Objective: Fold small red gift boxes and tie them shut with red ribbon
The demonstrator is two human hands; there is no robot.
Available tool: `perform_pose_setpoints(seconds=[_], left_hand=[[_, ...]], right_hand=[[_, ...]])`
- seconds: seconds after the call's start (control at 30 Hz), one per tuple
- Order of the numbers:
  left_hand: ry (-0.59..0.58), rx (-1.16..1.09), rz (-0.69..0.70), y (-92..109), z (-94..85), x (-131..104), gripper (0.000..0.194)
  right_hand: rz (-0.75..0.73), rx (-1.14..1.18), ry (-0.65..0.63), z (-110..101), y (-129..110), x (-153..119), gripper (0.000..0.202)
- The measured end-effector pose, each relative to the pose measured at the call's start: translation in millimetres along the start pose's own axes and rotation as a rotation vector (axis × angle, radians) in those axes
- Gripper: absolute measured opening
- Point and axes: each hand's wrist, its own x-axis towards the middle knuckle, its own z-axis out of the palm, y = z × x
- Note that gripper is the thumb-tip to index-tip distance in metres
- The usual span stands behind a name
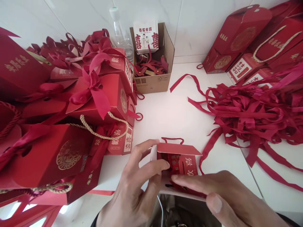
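Note:
A small red candy box (177,148) with gold and white lettering stands at the table's near edge, its top flap raised and a thin red cord loop (172,139) behind it. My left hand (142,176) grips the box's left side, with one fingertip over the opening. Inside, red printed pieces (175,160) show partly. My right hand (227,192) reaches across the near side with fingers stretched out, their tips touching the box at the opening. Its thumb lies by the near right corner. The box's near lower part is hidden by my hands.
Red boxes with ribbon bows (99,94) are stacked at left. A cardboard carton (151,83) with printed cards (145,36) and a clear bottle (119,31) stand at the back. Loose red ribbons (251,113) heap at right, before more red boxes (239,31).

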Motion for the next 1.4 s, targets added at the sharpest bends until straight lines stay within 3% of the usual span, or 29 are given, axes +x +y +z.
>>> perform_pose_setpoints(seconds=[0.1,0.17,0.27,0.43,0.5,0.6,0.7,0.8,0.93,1.03,1.13,1.23,1.33,1.4], left_hand=[[-0.040,-0.004,-0.041,1,2.2,5,0.055],[-0.028,0.033,-0.074,1,3.8,7,0.062],[-0.036,0.058,-0.100,1,7.4,7,0.066],[0.033,-0.006,-0.112,-2,13.2,6,0.074],[0.036,-0.079,-0.038,-4,12.6,8,0.069],[-0.028,-0.145,0.057,-4,9.8,12,0.047],[-0.059,-0.122,0.006,-3,11.5,12,0.036],[-0.012,-0.054,-0.061,1,21.3,10,0.058],[0.088,0.020,0.007,9,37.5,10,0.075],[0.061,0.087,0.102,15,43.5,18,0.068],[-0.050,0.164,0.142,17,45.9,29,0.052],[-0.106,0.179,0.152,14,50.1,34,0.056],[-0.032,0.057,0.144,11,56.2,31,0.062],[0.068,-0.001,0.092,12,58.9,26,0.061]], right_hand=[[-0.156,-0.139,-0.039,-5,-6,13,0.055],[-0.144,-0.197,0.012,-9,-8,14,0.046],[-0.015,-0.178,0.090,-12,-4,4,0.032],[0.268,-0.151,0.290,-4,10,-17,0.031],[0.352,-0.129,0.331,1,14,-19,0.032],[0.467,-0.073,0.363,8,17,-17,0.035],[0.514,0.017,0.427,13,16,-13,0.047],[0.479,0.061,0.453,19,14,-10,0.062],[0.336,-0.091,0.389,25,12,-10,0.047],[0.259,-0.166,0.384,26,15,-10,0.046],[0.157,-0.230,0.372,26,20,-12,0.042],[0.004,-0.280,0.315,26,24,-12,0.038],[-0.062,-0.285,0.258,26,24,-11,0.041],[-0.024,-0.227,0.219,21,20,-11,0.043]])
